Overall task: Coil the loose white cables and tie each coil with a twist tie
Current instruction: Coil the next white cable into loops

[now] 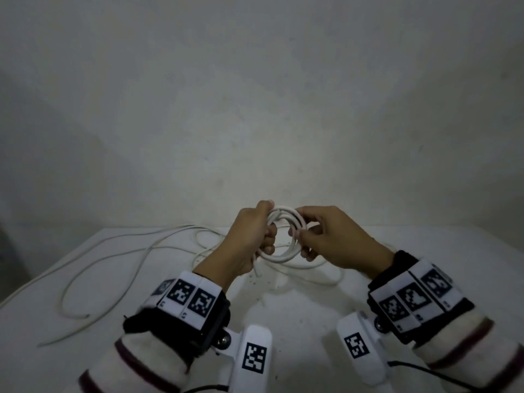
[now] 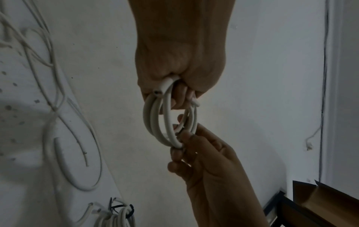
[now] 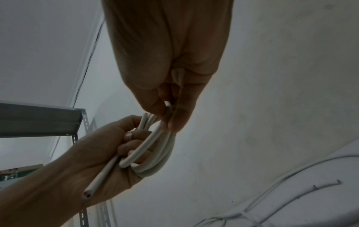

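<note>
A thick white cable coil (image 1: 283, 236) of several loops is held above the white table (image 1: 312, 302). My left hand (image 1: 252, 236) grips the coil's left side, fingers curled through the loops; a cut cable end (image 3: 87, 195) sticks out below that fist. My right hand (image 1: 326, 236) pinches the coil's right side between thumb and fingers. The coil (image 2: 170, 119) hangs between both hands in the left wrist view, and the same coil (image 3: 153, 147) shows in the right wrist view. No twist tie is visible in either hand.
Loose thin white cables (image 1: 119, 256) sprawl over the table's left and middle. A tied bundle of white cable with a dark tie (image 2: 120, 215) lies on the table. A metal shelf frame (image 3: 38, 119) and a brown box (image 2: 330, 199) stand off to the sides.
</note>
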